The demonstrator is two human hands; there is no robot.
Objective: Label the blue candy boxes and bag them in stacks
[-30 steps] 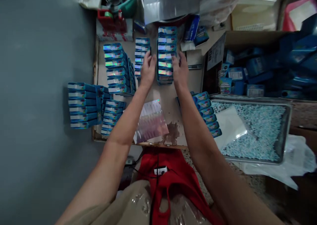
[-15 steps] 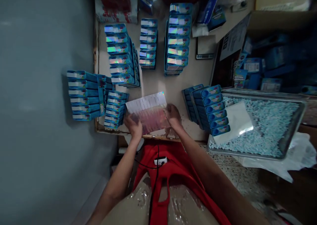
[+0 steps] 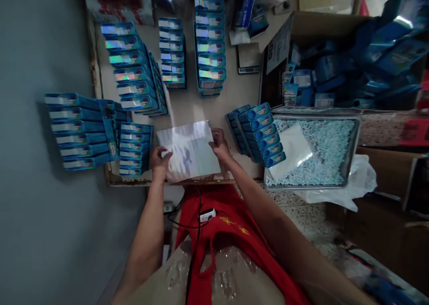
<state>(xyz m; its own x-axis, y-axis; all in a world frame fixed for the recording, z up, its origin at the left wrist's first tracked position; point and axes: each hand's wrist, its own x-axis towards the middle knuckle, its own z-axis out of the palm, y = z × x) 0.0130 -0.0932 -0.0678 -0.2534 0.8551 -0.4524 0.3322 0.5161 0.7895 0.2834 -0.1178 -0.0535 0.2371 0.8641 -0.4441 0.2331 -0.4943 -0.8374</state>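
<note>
A shiny, pale silvery sheet (image 3: 191, 150) lies at the front of the table, between my two hands. Its glare hides any print. My left hand (image 3: 160, 162) pinches its left edge, thumb on top. At the right edge my right hand (image 3: 221, 147) grips it with thumb and fingers. Just left of my left hand stands a banded block of small blue boxes (image 3: 134, 148). Another bundle of blue boxes (image 3: 256, 133), with round marks on their ends, stands to the right of my right hand.
More blue box stacks stand behind, at left (image 3: 129, 68), middle (image 3: 172, 52) and right (image 3: 210, 45). A metal tray (image 3: 351, 162) of pale blue pellets sits at right, below a carton (image 3: 278, 59) of blue boxes. A small scale (image 3: 248, 57) lies farther back. A wall (image 3: 33, 206) borders the left.
The view has swung right, so the surroundings appear farther left. The sheet's face, pinkish with a white strip before, now shines pale all over. Both hands still hold its sides.
</note>
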